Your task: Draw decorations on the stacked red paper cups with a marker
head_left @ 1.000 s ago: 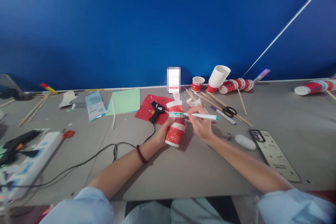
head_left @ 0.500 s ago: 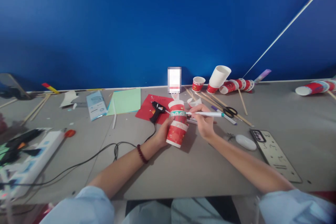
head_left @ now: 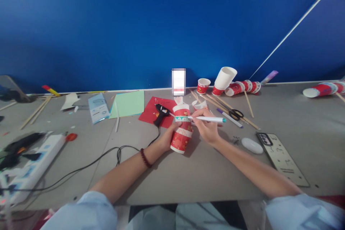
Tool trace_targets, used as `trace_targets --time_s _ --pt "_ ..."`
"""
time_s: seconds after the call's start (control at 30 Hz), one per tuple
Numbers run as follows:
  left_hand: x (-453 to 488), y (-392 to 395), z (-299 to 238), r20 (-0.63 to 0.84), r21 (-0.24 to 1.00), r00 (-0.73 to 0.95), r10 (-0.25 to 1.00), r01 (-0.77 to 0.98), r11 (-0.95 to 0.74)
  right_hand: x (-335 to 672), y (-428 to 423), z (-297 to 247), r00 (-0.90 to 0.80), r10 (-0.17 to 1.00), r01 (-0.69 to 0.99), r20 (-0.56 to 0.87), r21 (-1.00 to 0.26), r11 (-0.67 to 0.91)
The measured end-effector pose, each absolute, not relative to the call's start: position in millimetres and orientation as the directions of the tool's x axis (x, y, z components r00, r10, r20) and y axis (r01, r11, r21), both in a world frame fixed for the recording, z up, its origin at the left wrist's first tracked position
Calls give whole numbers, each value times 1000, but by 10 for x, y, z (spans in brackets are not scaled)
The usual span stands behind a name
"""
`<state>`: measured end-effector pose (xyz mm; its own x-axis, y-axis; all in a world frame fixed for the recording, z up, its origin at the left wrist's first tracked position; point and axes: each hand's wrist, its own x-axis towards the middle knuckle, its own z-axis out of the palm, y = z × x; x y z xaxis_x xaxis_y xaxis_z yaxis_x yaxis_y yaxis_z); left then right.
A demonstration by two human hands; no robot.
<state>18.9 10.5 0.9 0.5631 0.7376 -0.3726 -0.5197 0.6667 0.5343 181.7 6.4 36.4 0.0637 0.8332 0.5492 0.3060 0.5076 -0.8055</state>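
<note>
My left hand is wrapped round a tilted column of red and white paper cups, with white bands and a green-patterned band near its upper part. Between the fingers of my right hand is a white marker pen with a green end. Its tip points left and meets the column at the green band; whether it touches, I cannot tell for sure. Just behind the column, a black glue gun lies on red paper.
At the back stand a small cup and a taller white cup. Scissors, wooden sticks and a purple marker lie to the right, with a mouse and phone nearer. A power strip sits left; its cable crosses the table.
The cup column has turned a little more upright in my left hand. My right hand and the marker have shifted slightly left and down along the green band.
</note>
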Motion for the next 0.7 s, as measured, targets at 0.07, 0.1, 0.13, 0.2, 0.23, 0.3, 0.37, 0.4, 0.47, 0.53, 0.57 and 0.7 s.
trace_targets --time_s 0.07,0.1,0.13,0.2,0.23,0.3,0.37,0.4,0.47,0.53,0.57,0.7 --pt "189 104 11 -374 532 565 736 -519 669 1822 66 374 54 824 330 565 -789 519" --pt "188 103 13 -373 533 567 735 -518 669 1823 66 378 46 819 338 572 -781 526" --pt "188 102 16 -371 535 568 735 -516 669 1824 66 383 38 815 343 578 -774 533" --pt "190 99 25 -367 541 566 738 -516 664 1822 64 392 24 810 348 586 -765 542" --pt "192 97 30 -368 544 564 739 -515 663 1821 63 396 22 810 351 586 -763 543" --pt "198 92 41 -370 549 556 744 -515 659 1817 62 404 26 810 352 585 -764 541" --pt "205 87 55 -373 553 548 749 -517 654 1813 60 412 30 808 349 588 -764 543" --pt "208 84 63 -374 555 542 753 -519 650 1812 60 416 30 805 346 592 -762 547" --pt "214 81 79 -377 560 530 760 -523 642 1810 59 422 27 799 345 601 -756 556" --pt "218 78 93 -380 564 524 762 -522 640 1810 58 425 24 798 355 602 -752 556" --pt "220 77 97 -380 567 523 763 -520 639 1810 56 426 22 799 362 600 -750 553" --pt "220 74 95 -377 590 517 768 -505 630 1808 48 424 29 805 389 592 -749 536"
